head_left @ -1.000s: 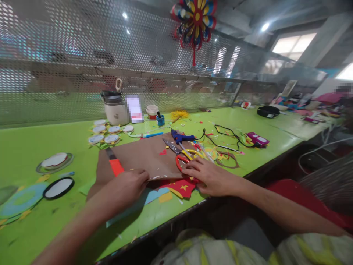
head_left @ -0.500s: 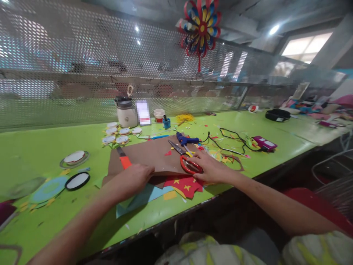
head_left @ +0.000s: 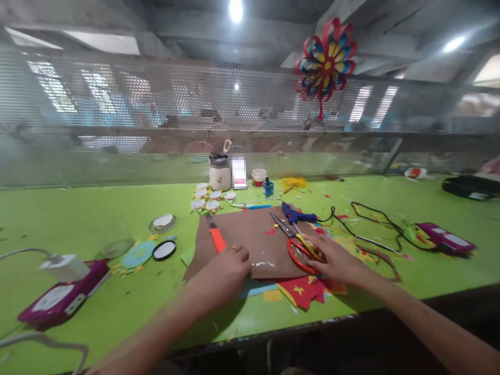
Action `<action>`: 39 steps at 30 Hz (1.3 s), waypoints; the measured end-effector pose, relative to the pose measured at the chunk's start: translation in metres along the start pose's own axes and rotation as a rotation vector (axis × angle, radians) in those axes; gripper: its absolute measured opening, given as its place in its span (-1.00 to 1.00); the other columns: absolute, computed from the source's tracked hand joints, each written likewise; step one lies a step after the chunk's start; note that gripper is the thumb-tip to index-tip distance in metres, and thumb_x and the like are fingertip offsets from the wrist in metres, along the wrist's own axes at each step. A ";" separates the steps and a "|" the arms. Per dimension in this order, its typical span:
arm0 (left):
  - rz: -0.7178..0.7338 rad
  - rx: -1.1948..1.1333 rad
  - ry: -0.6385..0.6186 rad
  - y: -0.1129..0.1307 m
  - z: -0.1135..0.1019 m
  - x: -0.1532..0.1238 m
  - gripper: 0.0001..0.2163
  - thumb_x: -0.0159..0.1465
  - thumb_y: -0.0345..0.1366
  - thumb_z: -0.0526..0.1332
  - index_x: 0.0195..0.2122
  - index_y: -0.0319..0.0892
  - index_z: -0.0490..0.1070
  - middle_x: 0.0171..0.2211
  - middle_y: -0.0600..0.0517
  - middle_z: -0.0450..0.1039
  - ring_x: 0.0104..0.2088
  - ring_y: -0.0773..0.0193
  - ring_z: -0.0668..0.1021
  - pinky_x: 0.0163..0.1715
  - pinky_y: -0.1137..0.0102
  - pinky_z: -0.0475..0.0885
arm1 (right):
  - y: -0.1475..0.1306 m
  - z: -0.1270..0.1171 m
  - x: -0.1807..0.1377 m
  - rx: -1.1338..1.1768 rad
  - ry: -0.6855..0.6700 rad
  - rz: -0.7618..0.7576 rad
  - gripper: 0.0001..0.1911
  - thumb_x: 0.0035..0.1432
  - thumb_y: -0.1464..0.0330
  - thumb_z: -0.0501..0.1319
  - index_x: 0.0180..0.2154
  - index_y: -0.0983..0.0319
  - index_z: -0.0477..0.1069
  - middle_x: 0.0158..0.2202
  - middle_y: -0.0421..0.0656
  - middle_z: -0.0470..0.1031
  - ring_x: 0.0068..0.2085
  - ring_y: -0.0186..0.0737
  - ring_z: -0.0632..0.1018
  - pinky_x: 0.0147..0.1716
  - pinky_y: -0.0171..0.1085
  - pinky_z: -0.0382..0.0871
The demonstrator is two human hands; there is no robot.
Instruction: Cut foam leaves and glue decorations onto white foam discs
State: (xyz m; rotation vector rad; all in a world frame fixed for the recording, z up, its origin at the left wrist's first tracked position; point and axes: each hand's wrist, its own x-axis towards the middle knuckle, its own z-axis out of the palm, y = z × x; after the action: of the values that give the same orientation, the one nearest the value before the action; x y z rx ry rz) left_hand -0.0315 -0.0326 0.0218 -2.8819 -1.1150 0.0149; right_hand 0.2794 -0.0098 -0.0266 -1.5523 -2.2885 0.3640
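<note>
A sheet of brown cardboard (head_left: 238, 237) lies flat before me, over coloured paper pieces. My left hand (head_left: 230, 268) is closed at its front edge, fingers curled, fingertips hidden underneath. Just beyond those knuckles lies a utility knife (head_left: 217, 238) with an orange handle. My right hand (head_left: 330, 258) is closed around the handles of red-handled scissors (head_left: 294, 252) at the sheet's right side; their blades rest on the cardboard. Yellow handles (head_left: 308, 245) show beside the same fingers. Behind them is a blue glue gun (head_left: 300, 214). Red paper with yellow stars (head_left: 300, 291) sticks out in front.
A black cord runs from the glue gun to a purple box (head_left: 445, 238). Another purple device (head_left: 64, 297) with a white plug sits at left. Small round discs (head_left: 213, 205), a jar (head_left: 219, 174) and a blue bottle (head_left: 267, 187) stand behind. Paper scraps lie at right.
The cardboard's raised front edge has come down flat under my left hand. My right hand stays at the scissors. The view has turned left, bringing the left purple device into sight.
</note>
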 end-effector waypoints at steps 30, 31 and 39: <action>-1.040 -0.401 0.298 -0.091 0.032 -0.062 -0.61 0.10 -0.22 0.17 -0.08 -0.29 0.47 -0.41 -0.11 0.53 -0.36 0.03 0.55 -0.39 0.29 0.32 | -0.011 -0.013 0.011 -0.201 -0.171 0.045 -0.45 0.08 0.37 0.13 0.16 0.13 0.30 0.05 -0.03 0.47 -0.05 -0.02 0.52 -0.18 -0.23 0.32; -1.040 -0.420 0.324 -0.092 0.033 -0.060 -0.61 0.07 -0.23 0.18 -0.10 -0.29 0.48 -0.47 -0.06 0.49 -0.41 0.07 0.53 -0.44 0.32 0.29 | -0.010 -0.012 0.011 -0.210 -0.160 0.028 -0.48 0.10 0.35 0.13 0.13 0.13 0.32 0.05 -0.03 0.47 -0.04 -0.02 0.52 -0.16 -0.22 0.32; -1.062 -0.593 0.609 -0.083 0.009 -0.095 -0.66 0.09 -0.20 0.13 -0.14 -0.20 0.49 -0.62 0.15 0.25 -0.59 0.26 0.35 -0.55 0.41 0.20 | -0.012 -0.014 0.012 -0.323 -0.103 0.024 -0.60 0.21 0.22 0.12 0.07 0.11 0.39 -0.05 0.00 0.55 -0.11 0.09 0.57 -0.23 -0.12 0.37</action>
State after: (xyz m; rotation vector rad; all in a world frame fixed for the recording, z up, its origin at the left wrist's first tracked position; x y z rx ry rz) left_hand -0.1583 -0.0348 0.0157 -1.9109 -2.5164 -1.2719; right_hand 0.2710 -0.0029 -0.0074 -1.7490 -2.5070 0.0827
